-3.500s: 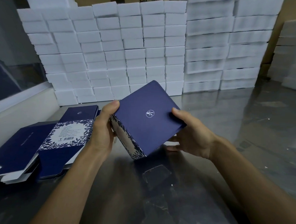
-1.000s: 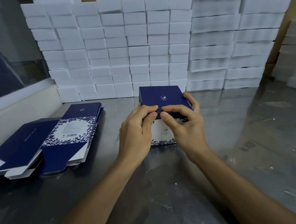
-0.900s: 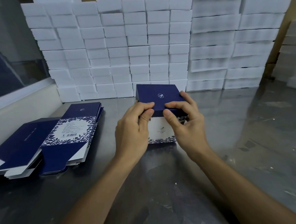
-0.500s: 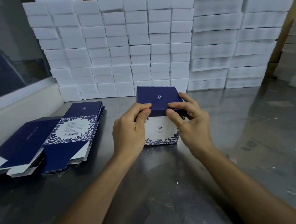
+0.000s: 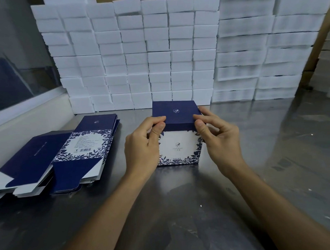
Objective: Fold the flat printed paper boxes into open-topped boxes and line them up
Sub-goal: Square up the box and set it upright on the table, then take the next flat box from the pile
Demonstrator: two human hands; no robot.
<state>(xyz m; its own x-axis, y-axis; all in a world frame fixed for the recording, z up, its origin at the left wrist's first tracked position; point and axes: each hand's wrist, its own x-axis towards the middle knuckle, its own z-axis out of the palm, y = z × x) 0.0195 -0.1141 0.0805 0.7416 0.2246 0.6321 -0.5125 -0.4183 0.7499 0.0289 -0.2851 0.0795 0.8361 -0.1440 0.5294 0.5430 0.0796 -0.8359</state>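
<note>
1. The left hand [image 5: 142,144] is pinching the near left corner of the folded box's [image 5: 179,143] navy top panel between thumb and forefinger.
2. The right hand [image 5: 219,138] is pinching the near right corner likewise.
3. The box is standing upright mid-bench [image 5: 182,208].
4. Flat boxes [image 5: 71,152] are lying stacked to the left, apart; white blocks [image 5: 148,56] are walling the far edge.

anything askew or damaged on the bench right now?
No damage visible. The flat box stacks at left are fanned, edges not squared. The folded box stands square on the table, left hand and right hand pinching its navy top edge.
</note>
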